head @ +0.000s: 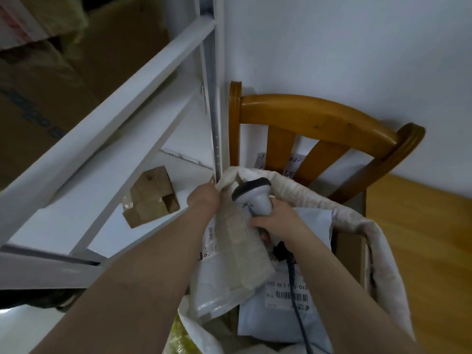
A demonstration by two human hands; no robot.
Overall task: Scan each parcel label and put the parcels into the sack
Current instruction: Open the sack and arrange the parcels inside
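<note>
**Sack part filled, at least one box still outside**

The right hand (pixel 278 223) has its fingers wrapped round the handle of the scanner (pixel 251 191). The scanner's head points away from the person, over the mouth of the sack (pixel 357 221), and its cable (pixel 297 310) trails back under the wrist.

Touching that grip on its left is a padded parcel (pixel 240 249), standing tilted inside the sack. The left hand (pixel 203 198) is at the parcel's top corner, where it meets the sack's rim. Its fingers are hidden, so I cannot tell whether it pinches the parcel, the cloth or both.

Below the right hand a grey mailer (pixel 281 318) already lies in the sack, with its label (pixel 288 293) facing up.

Judging by this, several parcels are packed and the padded one is going in or being settled. A cardboard box (pixel 150 198) sits on the shelf (pixel 76 221) left of the left hand, outside the sack, and probably awaits scanning. A labelled packet (pixel 293 164) also shows between the chair (pixel 319 118) slats beyond the scanner.
</note>
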